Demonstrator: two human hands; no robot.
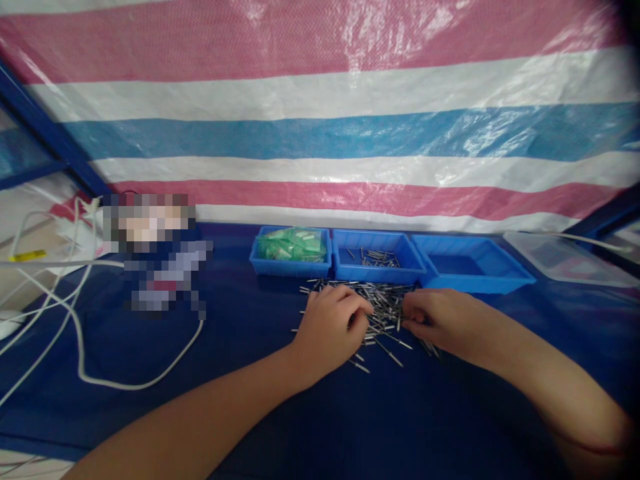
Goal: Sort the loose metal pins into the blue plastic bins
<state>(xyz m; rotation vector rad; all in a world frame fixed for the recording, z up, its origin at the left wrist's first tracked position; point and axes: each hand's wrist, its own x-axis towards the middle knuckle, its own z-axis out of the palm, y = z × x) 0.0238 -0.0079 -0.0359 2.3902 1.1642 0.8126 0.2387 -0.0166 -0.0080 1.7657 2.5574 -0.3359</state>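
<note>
Left hand (333,327) and right hand (440,323) pinch metal pins (383,300) heaped between them.

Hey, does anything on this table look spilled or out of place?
Yes. The metal pins lie in a loose heap on the blue table, a few strays apart, while the middle tray holds only a few.

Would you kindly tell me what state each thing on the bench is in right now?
Pins: loose heap on the table.
Left hand: fingers curled, resting on the heap.
Right hand: fingers curled, touching the heap.
Left bin: full of green packets.
Middle bin: holds a few pins.
Right bin: open, bare floor showing.
Cable: slack, looped on the table.
</note>
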